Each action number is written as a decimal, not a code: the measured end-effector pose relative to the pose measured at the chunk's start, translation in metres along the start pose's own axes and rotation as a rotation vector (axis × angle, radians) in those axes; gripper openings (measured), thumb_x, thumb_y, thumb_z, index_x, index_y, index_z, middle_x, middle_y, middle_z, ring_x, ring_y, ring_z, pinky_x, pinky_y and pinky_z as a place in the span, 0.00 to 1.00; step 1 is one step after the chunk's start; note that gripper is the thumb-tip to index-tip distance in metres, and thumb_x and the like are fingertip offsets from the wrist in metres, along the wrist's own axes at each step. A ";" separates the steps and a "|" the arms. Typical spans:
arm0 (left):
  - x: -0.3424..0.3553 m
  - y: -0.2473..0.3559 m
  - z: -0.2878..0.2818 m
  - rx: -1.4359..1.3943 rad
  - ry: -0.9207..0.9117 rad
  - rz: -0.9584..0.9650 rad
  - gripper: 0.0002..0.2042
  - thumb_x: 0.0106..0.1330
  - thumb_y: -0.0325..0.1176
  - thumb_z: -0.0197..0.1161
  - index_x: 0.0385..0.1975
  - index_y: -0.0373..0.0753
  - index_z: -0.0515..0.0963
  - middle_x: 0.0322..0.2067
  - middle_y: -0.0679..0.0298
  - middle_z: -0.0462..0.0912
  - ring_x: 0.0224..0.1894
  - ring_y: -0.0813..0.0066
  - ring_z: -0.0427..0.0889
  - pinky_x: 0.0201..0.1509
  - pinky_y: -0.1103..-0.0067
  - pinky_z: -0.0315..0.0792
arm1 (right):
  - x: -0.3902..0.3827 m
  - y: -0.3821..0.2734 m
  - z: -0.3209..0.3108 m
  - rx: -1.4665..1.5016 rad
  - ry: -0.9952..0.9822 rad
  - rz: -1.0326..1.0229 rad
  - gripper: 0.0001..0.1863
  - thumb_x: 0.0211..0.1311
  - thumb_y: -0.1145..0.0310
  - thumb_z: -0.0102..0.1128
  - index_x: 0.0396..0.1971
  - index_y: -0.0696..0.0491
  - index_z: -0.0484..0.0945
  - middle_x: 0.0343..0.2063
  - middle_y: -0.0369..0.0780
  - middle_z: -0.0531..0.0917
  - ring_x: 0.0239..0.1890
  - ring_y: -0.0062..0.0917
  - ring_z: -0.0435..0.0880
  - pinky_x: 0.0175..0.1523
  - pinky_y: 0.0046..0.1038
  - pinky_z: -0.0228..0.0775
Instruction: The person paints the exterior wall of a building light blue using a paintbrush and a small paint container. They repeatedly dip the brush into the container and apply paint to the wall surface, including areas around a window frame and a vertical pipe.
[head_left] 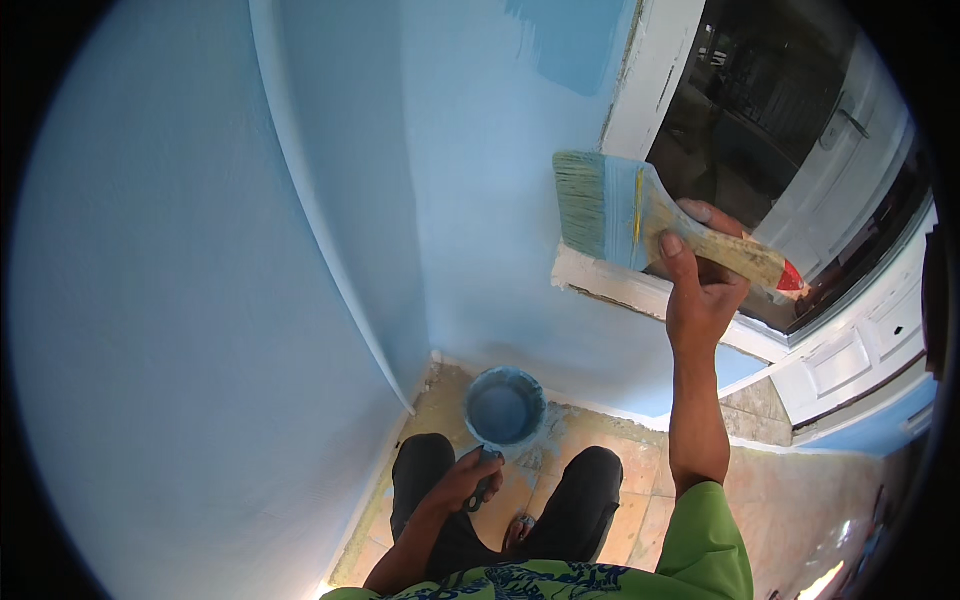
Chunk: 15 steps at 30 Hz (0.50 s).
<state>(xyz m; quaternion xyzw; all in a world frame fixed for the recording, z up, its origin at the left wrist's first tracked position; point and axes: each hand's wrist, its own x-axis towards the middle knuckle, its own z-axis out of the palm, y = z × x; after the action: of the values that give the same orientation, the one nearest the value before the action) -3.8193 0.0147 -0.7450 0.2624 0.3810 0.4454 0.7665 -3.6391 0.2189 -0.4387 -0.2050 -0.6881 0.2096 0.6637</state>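
My right hand [700,280] is closed round the wooden handle of a wide paintbrush [640,210], raised in front of the window. Its bristles point left toward the blue wall, and blue paint coats the metal band; whether the tips touch the wall I cannot tell. The handle ends in a red tip. Low in front of me, my left hand [468,482] grips the dark handle of a round dipper [506,405]. Blue paint lies inside it and smears its rim. The dipper is over the floor by the wall corner, above and between my knees.
A white window frame [640,290] with dark glass [770,110] borders the light blue wall [500,200] on the right. A darker blue patch [570,45] shows higher up. Another blue wall [180,300] rises at the left. Tan floor tiles [640,500] carry paint smears near the corner.
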 end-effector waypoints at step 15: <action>0.001 0.004 -0.007 -0.008 -0.102 -0.084 0.10 0.77 0.40 0.59 0.41 0.40 0.74 0.24 0.65 0.78 0.20 0.78 0.76 0.25 0.79 0.69 | 0.149 -0.049 0.050 -0.574 -0.625 -0.208 0.16 0.64 0.66 0.74 0.48 0.55 0.85 0.44 0.38 0.88 0.37 0.20 0.85 0.40 0.26 0.79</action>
<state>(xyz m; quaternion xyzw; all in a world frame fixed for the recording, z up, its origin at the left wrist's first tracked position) -3.8265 0.0176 -0.7459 0.2655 0.3502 0.4004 0.8041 -3.6946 0.2605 -0.2894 -0.2375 -0.9033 -0.0062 0.3572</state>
